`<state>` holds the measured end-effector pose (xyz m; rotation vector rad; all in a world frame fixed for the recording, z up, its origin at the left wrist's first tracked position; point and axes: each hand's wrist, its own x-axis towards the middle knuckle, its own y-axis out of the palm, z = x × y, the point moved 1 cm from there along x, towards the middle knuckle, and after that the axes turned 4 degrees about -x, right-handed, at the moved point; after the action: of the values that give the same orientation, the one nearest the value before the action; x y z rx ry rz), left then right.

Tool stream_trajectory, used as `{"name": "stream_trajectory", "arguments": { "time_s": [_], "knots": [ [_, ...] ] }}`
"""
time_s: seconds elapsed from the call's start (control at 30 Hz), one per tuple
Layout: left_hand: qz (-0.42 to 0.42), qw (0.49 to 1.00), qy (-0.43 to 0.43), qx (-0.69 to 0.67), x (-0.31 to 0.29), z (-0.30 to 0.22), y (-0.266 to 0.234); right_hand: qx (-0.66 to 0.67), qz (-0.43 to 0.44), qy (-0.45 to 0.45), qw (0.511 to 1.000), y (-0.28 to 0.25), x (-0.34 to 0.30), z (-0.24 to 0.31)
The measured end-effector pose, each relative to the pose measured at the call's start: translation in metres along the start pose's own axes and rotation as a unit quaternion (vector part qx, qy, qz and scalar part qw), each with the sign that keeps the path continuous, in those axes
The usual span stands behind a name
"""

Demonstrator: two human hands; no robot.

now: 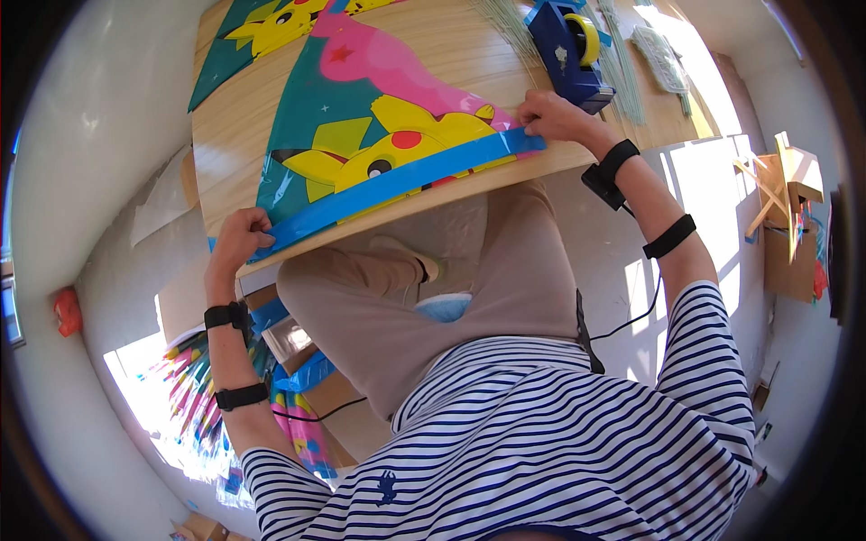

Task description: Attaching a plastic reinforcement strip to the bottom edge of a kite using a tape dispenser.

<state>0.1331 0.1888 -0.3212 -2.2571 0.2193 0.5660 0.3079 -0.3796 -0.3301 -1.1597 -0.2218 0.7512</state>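
Note:
A thin, glossy printed sheet [311,108] in teal and pink, with a yellow long-eared cartoon figure, lies on the wooden table. Along its near edge runs a blue strip [406,177], right beside the table's front edge. My left hand [241,238] has its fingers closed at the strip's left end, by the table corner. At the strip's right end, the thumb and fingers of my right hand [552,117] pinch it. Both hands are low against the tabletop, and the strip looks straight between them.
A dark blue tape dispenser [568,63] with a yellow roll stands beyond my right hand, among bundles of thin rods [622,72] and a clear plastic pack [660,59]. Another printed sheet [262,36] lies at far left. Below left are colourful folded sheets [194,388] and boxes.

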Motion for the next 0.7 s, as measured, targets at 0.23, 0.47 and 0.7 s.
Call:
{"name": "stream_trajectory", "arguments": {
  "time_s": [0.23, 0.47, 0.7],
  "knots": [
    [-0.054, 0.994, 0.033, 0.09, -0.002, 0.0, 0.01, -0.068, -0.05, 0.022, 0.996, 0.009, -0.006, 0.024],
    [-0.047, 0.997, 0.014, 0.052, -0.007, 0.003, 0.007, -0.049, -0.069, 0.02, 0.996, 0.011, -0.011, 0.029],
    [0.017, 0.999, 0.047, 0.003, -0.007, 0.003, -0.004, -0.009, -0.043, -0.006, 0.999, 0.007, -0.009, 0.013]
  ]
}}
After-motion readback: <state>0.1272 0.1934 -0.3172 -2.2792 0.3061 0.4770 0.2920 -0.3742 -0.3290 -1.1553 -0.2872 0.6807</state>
